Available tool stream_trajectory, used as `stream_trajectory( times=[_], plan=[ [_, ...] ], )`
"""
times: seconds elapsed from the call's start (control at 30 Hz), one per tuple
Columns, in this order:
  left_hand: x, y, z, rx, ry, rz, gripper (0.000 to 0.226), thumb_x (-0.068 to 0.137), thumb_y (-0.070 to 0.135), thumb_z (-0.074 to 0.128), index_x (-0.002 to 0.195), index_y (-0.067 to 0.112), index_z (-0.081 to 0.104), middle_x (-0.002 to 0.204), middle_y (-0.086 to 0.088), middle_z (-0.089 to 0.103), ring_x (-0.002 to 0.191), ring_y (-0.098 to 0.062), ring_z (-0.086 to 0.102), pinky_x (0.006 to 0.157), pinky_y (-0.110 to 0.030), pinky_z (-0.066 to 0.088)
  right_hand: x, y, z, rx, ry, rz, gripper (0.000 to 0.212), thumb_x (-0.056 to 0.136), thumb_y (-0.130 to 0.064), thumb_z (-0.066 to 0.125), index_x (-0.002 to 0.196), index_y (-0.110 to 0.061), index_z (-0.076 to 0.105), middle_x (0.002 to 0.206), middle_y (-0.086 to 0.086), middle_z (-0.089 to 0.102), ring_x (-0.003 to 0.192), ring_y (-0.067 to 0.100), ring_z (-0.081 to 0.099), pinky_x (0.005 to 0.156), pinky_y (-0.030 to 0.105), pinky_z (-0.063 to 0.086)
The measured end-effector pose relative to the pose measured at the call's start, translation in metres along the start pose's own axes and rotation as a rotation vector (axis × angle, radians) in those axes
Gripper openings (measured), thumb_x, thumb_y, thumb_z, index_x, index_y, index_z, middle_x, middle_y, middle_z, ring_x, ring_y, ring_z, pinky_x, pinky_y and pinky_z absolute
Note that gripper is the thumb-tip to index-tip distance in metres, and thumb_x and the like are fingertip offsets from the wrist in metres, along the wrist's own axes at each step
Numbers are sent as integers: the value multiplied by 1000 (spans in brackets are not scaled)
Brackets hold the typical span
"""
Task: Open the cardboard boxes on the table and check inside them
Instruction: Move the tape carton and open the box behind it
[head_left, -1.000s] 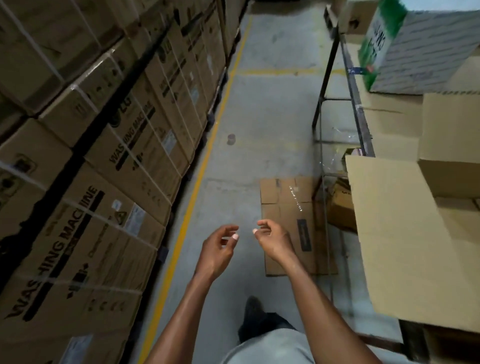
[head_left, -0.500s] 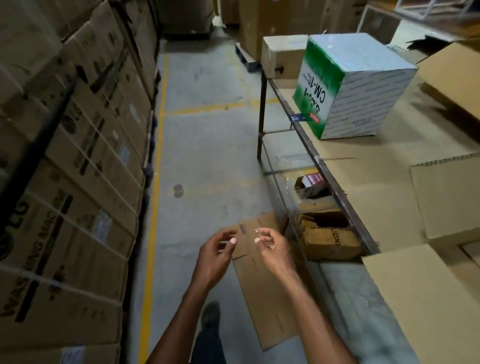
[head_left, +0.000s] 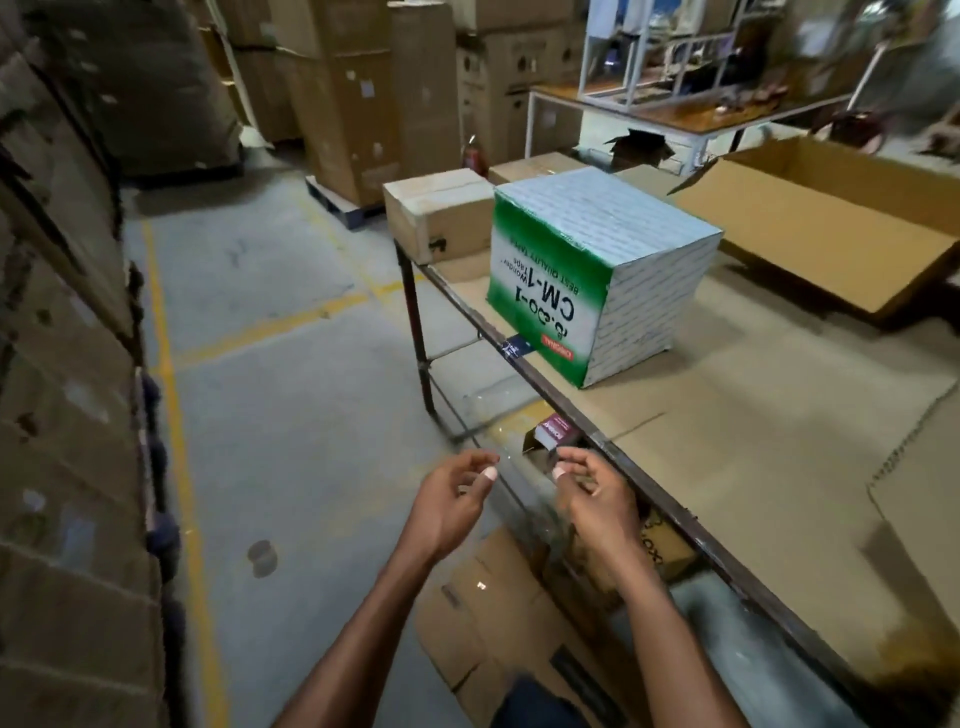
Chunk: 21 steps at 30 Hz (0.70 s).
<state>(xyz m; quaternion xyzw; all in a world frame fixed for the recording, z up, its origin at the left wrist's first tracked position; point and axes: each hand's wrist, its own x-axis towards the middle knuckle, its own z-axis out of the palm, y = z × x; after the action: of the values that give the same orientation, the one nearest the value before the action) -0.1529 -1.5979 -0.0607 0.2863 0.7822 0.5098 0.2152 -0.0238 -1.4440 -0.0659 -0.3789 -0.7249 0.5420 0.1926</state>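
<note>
both hands are raised in front of the body, beside the near edge of the surface (head_left: 753, 467) and not over it. the left hand (head_left: 451, 501) has its fingers loosely curled, thumb near the fingertips; the right hand (head_left: 597, 499) looks the same. a thin clear strip — maybe tape or film — seems to stretch between them, but it is too faint to say if they pinch it. the green and white box (head_left: 597, 270) stands closed on the surface, well apart from the hands, near the front edge, probably so it is easy to reach. behind it sits a plain brown box (head_left: 439, 215), also closed, and to the right an open carton (head_left: 831, 218) — its flaps spread.
</note>
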Motion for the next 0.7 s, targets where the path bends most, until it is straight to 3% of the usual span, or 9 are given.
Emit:
stream_trajectory(
  times=[0.13,0.23,0.33,0.47,0.57,0.7],
  plan=[
    [99,18,0,19,-64,91,20,100,25,62,118,24,72,106,4,70,89,7,61,68,-5,46,84,-18,0,47,161,-25,20,94,-21,66,110,-32,69,103,-16,70,96,4,65,87,31,53],
    [169,33,1,37,-109,145,19,100,27,62,117,27,71,110,7,70,100,-3,62,71,-8,49,148,-35,-3,76,275,36,21,95,-23,65,116,-29,66,106,-14,69,95,10,65,80,29,48],
    [243,61,1,101,-158,232,20,100,28,63,118,27,71,118,9,65,107,-2,60,84,-26,57,207,-52,-16,132,403,72,26,98,-34,61,124,-29,62,116,-7,66,99,13,62,81,28,42],
    [335,103,-1,133,-179,315,22,99,33,63,120,33,69,125,9,62,111,-4,59,95,-42,56,270,-68,-33,218,454,86,54,94,-63,54,138,-33,48,133,-6,55,114,18,60,96,37,49],
    [390,129,6,174,-208,413,22,99,36,63,120,32,69,126,9,62,113,-7,59,95,-43,55,304,-74,-46,279,497,86,75,79,-82,52,138,-37,44,137,-6,52,120,20,57,103,50,50],
    [465,150,10,193,-251,472,23,99,39,62,120,30,68,127,10,59,115,-11,57,96,-42,54,345,-88,-61,314,518,96,96,69,-91,53,145,-36,37,147,-3,48,127,21,53,107,53,46]
  ],
)
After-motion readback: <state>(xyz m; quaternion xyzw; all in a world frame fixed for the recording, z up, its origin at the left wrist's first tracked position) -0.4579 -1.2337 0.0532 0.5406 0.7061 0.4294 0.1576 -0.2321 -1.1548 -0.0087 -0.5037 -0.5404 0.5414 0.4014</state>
